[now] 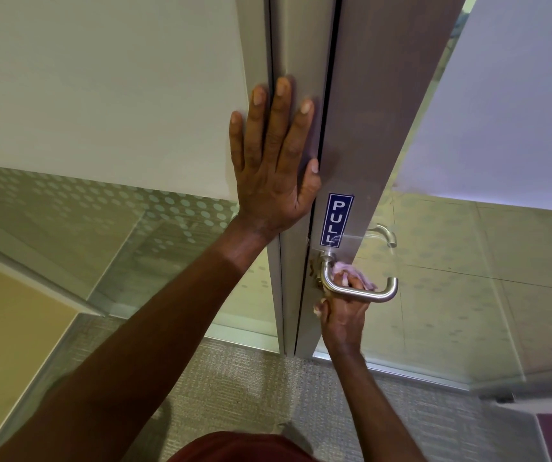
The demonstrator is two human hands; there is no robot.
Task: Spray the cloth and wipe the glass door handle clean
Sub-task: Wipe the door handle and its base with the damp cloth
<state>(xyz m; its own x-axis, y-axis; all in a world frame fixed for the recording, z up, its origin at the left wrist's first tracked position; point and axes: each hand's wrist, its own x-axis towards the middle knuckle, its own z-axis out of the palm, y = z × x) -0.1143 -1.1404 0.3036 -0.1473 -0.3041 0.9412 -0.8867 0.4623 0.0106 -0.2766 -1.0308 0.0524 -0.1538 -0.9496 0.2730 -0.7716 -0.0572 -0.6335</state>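
A brushed-metal lever handle point(373, 293) juts from the metal-framed glass door point(361, 135), just under a blue PULL sticker point(336, 219). My right hand point(344, 316) reaches up from below and holds a pink cloth point(351, 273) bunched against the handle's bar near its base. Most of the cloth is hidden behind my fingers and the bar. My left hand point(276, 158) lies flat with fingers spread on the door frame above the handle, holding nothing. No spray bottle is in view.
A second lever handle point(384, 233) shows through the glass on the door's far side. Frosted glass panels with dot patterns stand to the left point(101, 95) and right point(508, 111). Grey carpet point(251, 395) covers the floor below.
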